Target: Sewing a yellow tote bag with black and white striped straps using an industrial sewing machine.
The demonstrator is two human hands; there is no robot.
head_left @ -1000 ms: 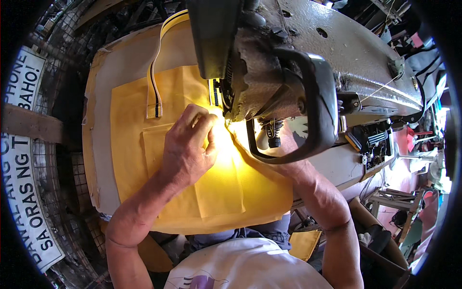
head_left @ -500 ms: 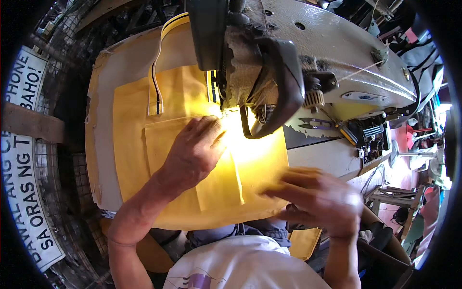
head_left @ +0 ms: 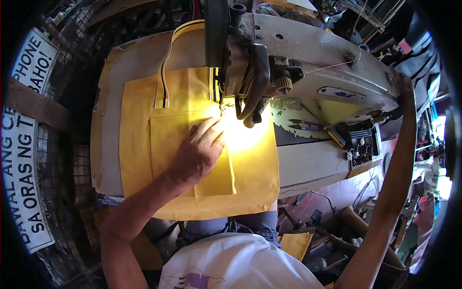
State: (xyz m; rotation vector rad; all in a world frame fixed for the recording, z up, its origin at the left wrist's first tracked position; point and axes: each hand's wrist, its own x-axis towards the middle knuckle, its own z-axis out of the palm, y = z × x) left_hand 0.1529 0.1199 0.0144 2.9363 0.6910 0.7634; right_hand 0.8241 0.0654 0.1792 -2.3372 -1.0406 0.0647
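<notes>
My left hand (head_left: 199, 151) lies flat on a yellow fabric panel (head_left: 137, 144), fingers stretched toward the needle area of a sewing machine (head_left: 308, 45). A stitched-on yellow pocket piece (head_left: 175, 132) is partly under that hand. A yellow strap (head_left: 166, 62) with a dark stripe loops up from the panel, one end beside the pocket's top edge and the other running close to the presser foot. Bright lamp light washes out the stitching spot. My right hand (head_left: 405, 85) is at the machine's far right end, closed over the handwheel, its fingers mostly hidden.
Thread snips (head_left: 308, 126) and a yellow-handled screwdriver (head_left: 335, 137) lie under the machine arm. Beside them is a tray of small metal parts (head_left: 361, 149). A folded yellow piece (head_left: 296, 244) sits low by my lap. Wire mesh with white signs (head_left: 29, 192) stands at left.
My right hand has moved from above the fabric's right side up to the machine's handwheel. My left hand stays on the fabric, its fingers now more stretched out. The view has shifted slightly.
</notes>
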